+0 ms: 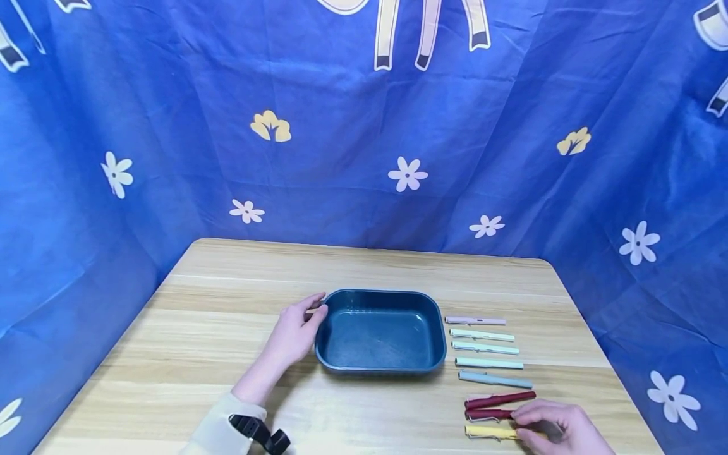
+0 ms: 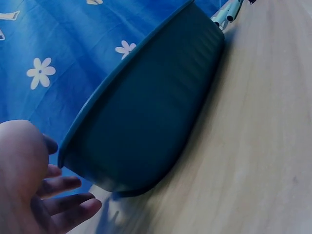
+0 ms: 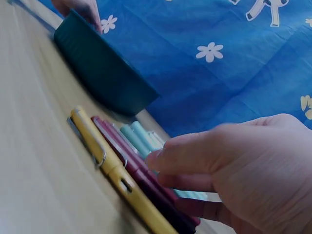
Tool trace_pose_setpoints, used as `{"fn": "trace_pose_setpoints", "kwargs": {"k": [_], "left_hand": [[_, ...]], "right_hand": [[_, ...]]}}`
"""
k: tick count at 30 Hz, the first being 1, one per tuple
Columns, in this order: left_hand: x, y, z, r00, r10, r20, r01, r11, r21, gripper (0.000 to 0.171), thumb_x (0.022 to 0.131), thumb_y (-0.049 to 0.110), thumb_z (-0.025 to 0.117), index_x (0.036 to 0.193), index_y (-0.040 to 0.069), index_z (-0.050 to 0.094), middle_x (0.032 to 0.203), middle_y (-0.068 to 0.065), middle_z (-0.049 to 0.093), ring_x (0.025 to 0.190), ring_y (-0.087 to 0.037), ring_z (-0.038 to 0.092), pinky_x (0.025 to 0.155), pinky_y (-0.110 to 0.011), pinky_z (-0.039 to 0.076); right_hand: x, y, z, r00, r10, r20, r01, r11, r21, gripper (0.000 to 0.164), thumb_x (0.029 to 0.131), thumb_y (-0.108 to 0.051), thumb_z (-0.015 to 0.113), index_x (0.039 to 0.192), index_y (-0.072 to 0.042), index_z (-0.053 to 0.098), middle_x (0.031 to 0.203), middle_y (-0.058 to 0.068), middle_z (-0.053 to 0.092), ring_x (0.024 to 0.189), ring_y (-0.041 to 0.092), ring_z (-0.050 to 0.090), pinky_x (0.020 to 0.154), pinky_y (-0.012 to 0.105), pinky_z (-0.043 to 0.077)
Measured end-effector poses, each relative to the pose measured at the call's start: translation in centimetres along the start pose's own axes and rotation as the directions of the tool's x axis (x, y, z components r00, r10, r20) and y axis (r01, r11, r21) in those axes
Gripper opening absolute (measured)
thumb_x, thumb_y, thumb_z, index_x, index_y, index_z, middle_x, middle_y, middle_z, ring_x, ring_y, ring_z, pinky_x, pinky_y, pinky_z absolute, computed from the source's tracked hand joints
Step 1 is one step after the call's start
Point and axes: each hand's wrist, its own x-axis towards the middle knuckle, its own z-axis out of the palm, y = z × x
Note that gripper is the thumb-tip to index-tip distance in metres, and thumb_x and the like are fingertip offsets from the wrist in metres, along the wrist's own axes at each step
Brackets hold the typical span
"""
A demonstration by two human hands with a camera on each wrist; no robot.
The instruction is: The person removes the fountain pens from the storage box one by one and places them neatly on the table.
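A dark teal rectangular tray (image 1: pixel 380 368) stands mid-table. Beside its left end is my left hand (image 1: pixel 297 330), thumb at the rim and the other fingers loosely extended outside the wall. My right hand (image 1: pixel 560 426) hovers low over the front end of a column of capped pens, fingers loosely bent and apart. Its fingertips are right at a dark red pen (image 1: pixel 488 414) and a yellow pen (image 1: pixel 490 432). The yellow pen (image 3: pixel 117 173) lies nearest in the right wrist view, its clip and ink window showing. A second dark red pen (image 1: pixel 500 399) lies just behind.
Farther back in the column lie a blue-grey pen (image 1: pixel 495 380), several pale green pens (image 1: pixel 489 363) and a lavender pen (image 1: pixel 475 321), right of the tray. A blue patterned curtain (image 1: pixel 364 126) surrounds the wooden table (image 1: pixel 227 303). A black strap (image 1: pixel 250 427) circles the left wrist.
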Motion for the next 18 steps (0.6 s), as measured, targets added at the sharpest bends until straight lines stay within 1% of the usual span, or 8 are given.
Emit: {"fn": "trace_pose_setpoints", "kwargs": {"k": [3,6,8,10,12,14,16,18], "left_hand": [[0.0,0.2,-0.6,1.0,0.023,-0.004,-0.023,1.0,0.014,0.048,0.112,0.029,0.056,0.149,0.0,0.057,0.137,-0.019,0.068,0.118,-0.039,0.07,0.104,-0.053,0.055],[0.0,0.8,-1.3,0.997,0.065,-0.029,-0.065,0.998,0.014,0.05,0.111,0.033,0.056,0.15,0.001,0.056,0.142,-0.019,0.065,0.124,-0.04,0.066,0.104,-0.053,0.055],[-0.1,1.4,-1.7,0.992,0.111,-0.058,-0.11,0.994,0.006,0.051,0.11,0.033,0.059,0.15,0.002,0.056,0.145,-0.019,0.062,0.128,-0.04,0.064,0.102,-0.054,0.056],[-0.3,2.0,-2.1,0.981,0.17,-0.088,-0.17,0.985,0.015,0.052,0.108,0.032,0.063,0.151,0.004,0.055,0.149,-0.018,0.059,0.131,-0.04,0.061,0.102,-0.054,0.056],[-0.5,2.8,-2.3,0.965,0.241,-0.108,-0.236,0.97,0.053,0.055,0.107,0.033,0.066,0.154,0.008,0.054,0.153,-0.014,0.056,0.137,-0.037,0.057,0.107,-0.054,0.053],[-0.8,3.6,-2.5,0.943,0.315,-0.11,-0.303,0.946,0.114,0.06,0.105,0.037,0.067,0.157,0.012,0.05,0.158,-0.01,0.051,0.142,-0.033,0.051,0.114,-0.055,0.046],[-1.0,4.4,-2.5,0.916,0.391,-0.09,-0.37,0.911,0.183,0.065,0.104,0.04,0.068,0.16,0.014,0.047,0.163,-0.008,0.046,0.147,-0.032,0.045,0.12,-0.058,0.037],[-1.3,5.2,-2.4,0.89,0.453,-0.052,-0.427,0.868,0.254,0.069,0.101,0.044,0.068,0.16,0.015,0.046,0.166,-0.007,0.041,0.152,-0.032,0.038,0.122,-0.062,0.03]], "right_hand": [[0.9,-0.9,0.1,0.998,0.006,-0.07,-0.013,0.996,-0.086,0.035,0.081,0.008,0.087,0.105,-0.016,0.082,0.102,0.001,0.079,0.092,0.014,0.074,0.085,0.011,0.054],[2.2,-1.8,0.3,0.989,0.042,-0.145,-0.065,0.985,-0.161,0.039,0.082,0.003,0.088,0.11,-0.023,0.081,0.107,0.0,0.078,0.102,0.009,0.072,0.091,0.009,0.05],[3.3,-2.4,0.5,0.982,0.059,-0.181,-0.095,0.976,-0.196,0.04,0.085,0.002,0.086,0.114,-0.025,0.079,0.113,0.0,0.078,0.109,0.007,0.07,0.096,0.009,0.048],[4.6,-2.9,0.8,0.975,0.064,-0.212,-0.11,0.971,-0.211,0.042,0.088,0.0,0.085,0.118,-0.027,0.077,0.119,0.0,0.076,0.115,0.006,0.067,0.099,0.009,0.046],[5.9,-3.3,1.3,0.969,0.05,-0.241,-0.104,0.971,-0.215,0.043,0.089,-0.001,0.084,0.123,-0.026,0.075,0.124,-0.001,0.074,0.119,0.007,0.066,0.101,0.01,0.046],[7.2,-3.7,1.9,0.963,0.03,-0.269,-0.092,0.971,-0.22,0.045,0.091,-0.003,0.084,0.129,-0.025,0.073,0.13,-0.003,0.071,0.124,0.008,0.063,0.103,0.01,0.044],[8.5,-4.0,2.6,0.958,-0.01,-0.287,-0.065,0.966,-0.252,0.049,0.091,-0.005,0.084,0.134,-0.023,0.071,0.135,-0.004,0.068,0.127,0.012,0.062,0.106,0.011,0.042],[9.6,-4.3,3.2,0.955,-0.044,-0.294,-0.047,0.954,-0.295,0.053,0.091,-0.008,0.084,0.139,-0.022,0.068,0.141,-0.004,0.065,0.131,0.016,0.06,0.11,0.015,0.038]]}}
